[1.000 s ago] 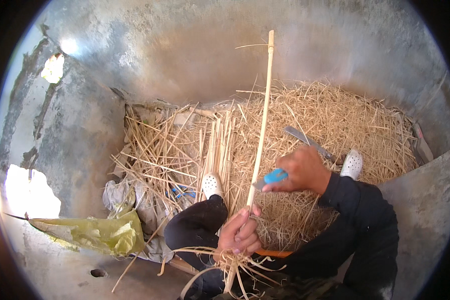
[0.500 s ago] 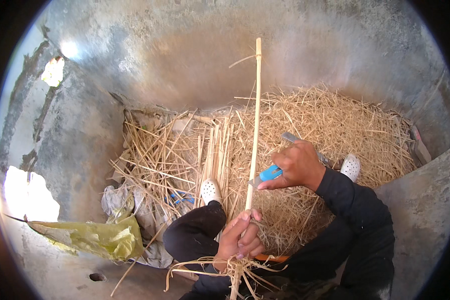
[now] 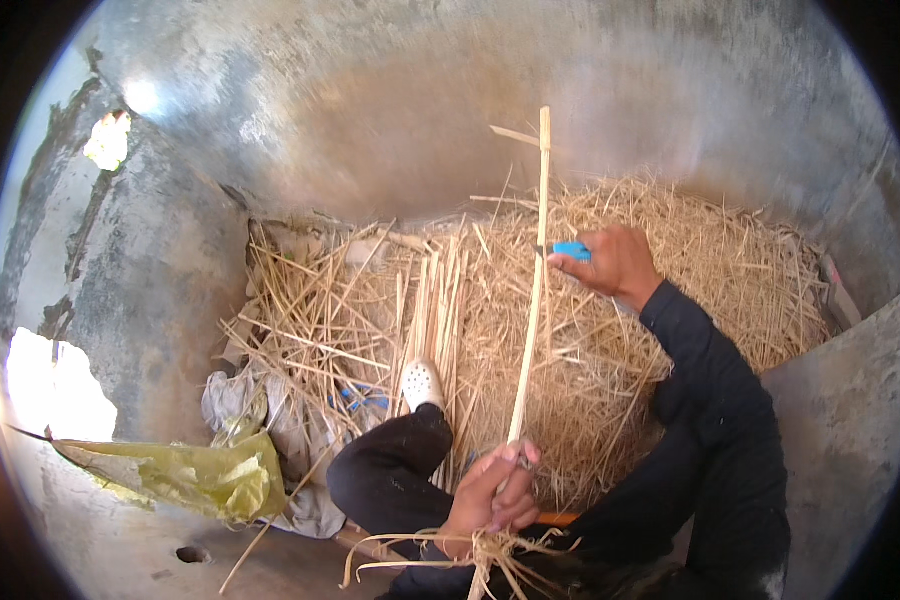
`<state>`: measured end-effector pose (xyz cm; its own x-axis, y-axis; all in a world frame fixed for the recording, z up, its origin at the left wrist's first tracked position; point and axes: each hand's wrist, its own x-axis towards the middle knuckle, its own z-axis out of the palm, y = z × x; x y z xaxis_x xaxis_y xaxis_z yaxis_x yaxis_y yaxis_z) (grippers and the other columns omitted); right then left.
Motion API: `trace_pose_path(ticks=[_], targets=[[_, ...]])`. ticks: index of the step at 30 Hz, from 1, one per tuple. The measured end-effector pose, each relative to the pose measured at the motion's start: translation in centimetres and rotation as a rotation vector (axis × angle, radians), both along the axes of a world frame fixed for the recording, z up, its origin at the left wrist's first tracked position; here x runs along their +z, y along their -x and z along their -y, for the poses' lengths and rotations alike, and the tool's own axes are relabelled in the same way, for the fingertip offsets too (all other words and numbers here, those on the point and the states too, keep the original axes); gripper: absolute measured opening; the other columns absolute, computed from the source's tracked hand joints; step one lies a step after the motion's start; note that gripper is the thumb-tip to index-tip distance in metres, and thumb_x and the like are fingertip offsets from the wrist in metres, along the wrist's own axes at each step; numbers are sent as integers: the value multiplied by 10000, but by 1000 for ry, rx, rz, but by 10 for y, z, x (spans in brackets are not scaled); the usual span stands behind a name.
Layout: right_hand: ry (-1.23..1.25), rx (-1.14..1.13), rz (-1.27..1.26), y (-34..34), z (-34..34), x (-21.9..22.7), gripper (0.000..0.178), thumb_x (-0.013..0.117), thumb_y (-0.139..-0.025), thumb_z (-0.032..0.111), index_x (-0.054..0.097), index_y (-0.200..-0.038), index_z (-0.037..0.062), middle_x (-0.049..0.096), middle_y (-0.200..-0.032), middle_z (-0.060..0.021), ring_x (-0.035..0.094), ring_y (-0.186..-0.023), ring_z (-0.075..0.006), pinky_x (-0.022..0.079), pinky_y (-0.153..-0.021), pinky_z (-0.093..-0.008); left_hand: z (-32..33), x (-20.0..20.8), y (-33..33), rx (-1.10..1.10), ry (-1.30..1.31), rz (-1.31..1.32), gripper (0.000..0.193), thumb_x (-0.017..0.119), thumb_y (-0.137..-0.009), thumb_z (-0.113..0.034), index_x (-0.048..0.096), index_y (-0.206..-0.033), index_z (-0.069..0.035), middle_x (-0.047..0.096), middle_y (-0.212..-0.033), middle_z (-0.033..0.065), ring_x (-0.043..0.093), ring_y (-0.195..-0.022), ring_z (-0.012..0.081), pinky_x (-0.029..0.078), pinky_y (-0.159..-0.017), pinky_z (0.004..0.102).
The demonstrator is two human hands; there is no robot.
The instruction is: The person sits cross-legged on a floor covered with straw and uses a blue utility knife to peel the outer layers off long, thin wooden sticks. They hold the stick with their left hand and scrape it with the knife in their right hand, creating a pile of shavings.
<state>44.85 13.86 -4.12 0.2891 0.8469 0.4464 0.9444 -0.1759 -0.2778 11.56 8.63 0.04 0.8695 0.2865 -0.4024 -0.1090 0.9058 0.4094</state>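
A long pale bamboo strip [image 3: 533,345] runs upward and slightly right across the middle of the head view. Around its lower part the fingers of my left hand [image 3: 490,497] are closed. Below that hand, thin curled shavings [image 3: 500,555] hang from the strip. My right hand [image 3: 618,262] grips the blue handle of a knife [image 3: 573,251]. Its dark blade touches, or lies very close to, the strip's upper half. Near the strip's far end a thin sliver [image 3: 515,135] sticks out to the left.
Shavings are piled [image 3: 730,280] on the right, by a bare concrete wall [image 3: 420,110]. Loose strips [image 3: 310,330] lie at left, with a bundle [image 3: 435,310] beside my white clog [image 3: 422,385]. A yellowish plastic sack [image 3: 200,475] hangs at lower left.
My right hand and the knife have moved up along the bamboo strip, away from my left hand. The strip's far end has shifted right and down; my left hand has moved slightly right.
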Motion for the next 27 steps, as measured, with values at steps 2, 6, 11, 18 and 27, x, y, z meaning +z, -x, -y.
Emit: trace_pose_path(ticks=[2,6,11,18,27], targets=[[-65,44,70,-6,-3,-2,777,397,-780,842,614,-565,128,426,-398,-9,415,-332,-163,327,-359,-340,1,6,-3,22,-3,-71,265,344,-1044,-273,463,-1078,-39,259,-483,-63,246,-318,48,210,-364,235],[-27,-139,91,-51,-20,-6,758,407,-805,813,639,-598,121,455,-410,-19,448,-348,-178,335,-366,-331,7,9,7,-41,-35,-89,263,368,-1042,-279,478,-1059,-42,254,-490,-66,245,-328,43,206,-368,224],[-24,-233,180,-84,-9,-16,782,388,-810,813,657,-620,105,490,-426,-40,512,-378,-206,383,-376,-353,7,6,-3,-104,-23,-124,276,357,-1046,-298,476,-1051,-49,255,-502,-66,238,-341,40,214,-384,217],[-4,-214,188,-97,-9,-31,815,361,-799,831,649,-618,90,519,-465,-62,565,-441,-221,436,-408,-382,3,-8,-7,-176,-38,-69,265,350,-1051,-300,468,-1083,-65,270,-531,-46,256,-383,58,254,-424,232],[107,-307,132,-119,2,-45,800,323,-835,813,590,-573,106,477,-464,-49,508,-412,-194,388,-395,-374,10,-13,5,-148,-52,-161,262,356,-1045,-267,489,-1034,-41,254,-514,-60,232,-358,42,226,-389,229]])
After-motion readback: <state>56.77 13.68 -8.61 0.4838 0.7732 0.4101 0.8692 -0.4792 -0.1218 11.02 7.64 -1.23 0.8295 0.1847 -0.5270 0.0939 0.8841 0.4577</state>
